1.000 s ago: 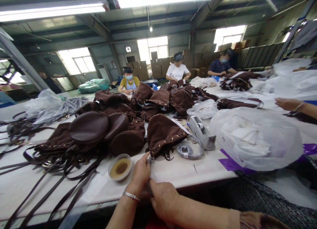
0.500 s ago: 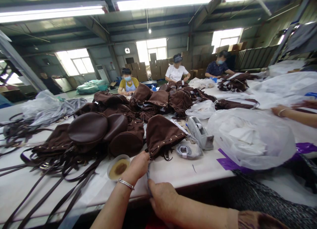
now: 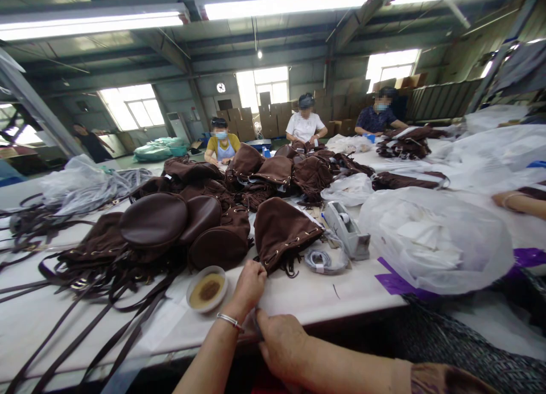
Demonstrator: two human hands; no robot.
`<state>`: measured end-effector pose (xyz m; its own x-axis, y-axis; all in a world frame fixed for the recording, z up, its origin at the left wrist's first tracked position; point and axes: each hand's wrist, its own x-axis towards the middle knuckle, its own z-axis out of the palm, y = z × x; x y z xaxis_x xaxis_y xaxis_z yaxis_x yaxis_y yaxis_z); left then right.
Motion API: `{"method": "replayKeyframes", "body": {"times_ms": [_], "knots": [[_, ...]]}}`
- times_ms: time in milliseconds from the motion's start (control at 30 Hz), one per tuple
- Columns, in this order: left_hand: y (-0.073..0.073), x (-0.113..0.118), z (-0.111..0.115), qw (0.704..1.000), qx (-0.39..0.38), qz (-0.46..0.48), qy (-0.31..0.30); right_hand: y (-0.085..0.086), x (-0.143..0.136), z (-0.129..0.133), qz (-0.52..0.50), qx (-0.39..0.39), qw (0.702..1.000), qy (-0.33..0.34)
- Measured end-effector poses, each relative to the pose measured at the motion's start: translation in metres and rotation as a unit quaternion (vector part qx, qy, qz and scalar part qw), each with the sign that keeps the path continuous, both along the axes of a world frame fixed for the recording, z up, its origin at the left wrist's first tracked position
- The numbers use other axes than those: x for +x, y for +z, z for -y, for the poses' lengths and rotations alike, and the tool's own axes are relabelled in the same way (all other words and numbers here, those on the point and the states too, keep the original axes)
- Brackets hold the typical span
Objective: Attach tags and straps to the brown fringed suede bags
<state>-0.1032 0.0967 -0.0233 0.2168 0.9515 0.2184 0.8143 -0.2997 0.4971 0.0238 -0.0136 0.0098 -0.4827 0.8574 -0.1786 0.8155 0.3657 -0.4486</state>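
My left hand [image 3: 249, 284], a bracelet on its wrist, is closed beside the lower corner of a dark brown drawstring bag [image 3: 285, 229]. What its fingers hold is hidden. My right hand [image 3: 285, 344] is closed at the table's front edge, the thumb on a thin dark strip [image 3: 258, 321] that shows only in part. The bag lies on its side, with metal eyelets and fringe along its opening. Left of my left hand stands a round tub [image 3: 197, 286] of yellowish stuff with a brown patch.
More brown bags [image 3: 153, 220] are heaped at the left and middle, straps trailing forward. A tape dispenser [image 3: 347, 232], a coiled cord in plastic [image 3: 322, 261] and a large clear plastic bag [image 3: 435, 240] lie rightward. A co-worker's hand [image 3: 514, 202] is at the far right; other people sit across the table.
My left hand has shifted a little right and closer to my right hand; the strip visible between them earlier is now mostly hidden. The co-worker's hand at the right has drawn back rightward.
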Motion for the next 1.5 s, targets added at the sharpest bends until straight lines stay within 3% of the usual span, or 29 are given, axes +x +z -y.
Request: {"method": "replayKeyframes", "body": {"times_ms": [300,400,467,600,667,800,900,1100,1300,1500], "knots": [[-0.008,-0.001,-0.016,0.99,0.069,0.087,0.083,-0.013,0.02,-0.009,-0.031,0.028,0.997,-0.071],[-0.007,-0.008,-0.006,0.984,0.093,0.115,0.097,-0.013,0.034,-0.017,-0.029,0.039,0.994,-0.094],[0.0,-0.012,0.01,0.985,0.11,0.121,0.057,-0.012,0.042,-0.025,-0.027,0.044,0.994,-0.099],[0.018,-0.012,0.049,0.98,0.124,0.061,-0.141,-0.012,0.051,-0.048,-0.019,0.07,0.995,-0.067],[0.02,-0.008,0.061,0.975,0.105,0.014,-0.194,-0.013,0.057,-0.059,-0.012,0.097,0.994,-0.041],[0.009,-0.002,0.067,0.982,0.063,-0.046,-0.169,-0.015,0.081,-0.062,-0.033,0.195,0.98,-0.028],[0.002,0.002,0.068,0.987,0.049,-0.066,-0.138,-0.017,0.104,-0.045,-0.089,0.249,0.959,-0.097],[0.003,0.016,0.073,0.988,0.047,-0.08,-0.125,-0.025,0.109,-0.017,-0.087,0.041,0.981,-0.171],[0.005,0.027,0.082,0.98,0.032,-0.102,-0.168,-0.02,0.089,-0.035,0.018,0.041,0.974,-0.224],[0.007,0.023,0.089,0.975,0.013,-0.089,-0.203,-0.017,0.073,-0.051,0.062,0.034,0.976,-0.205]]}}
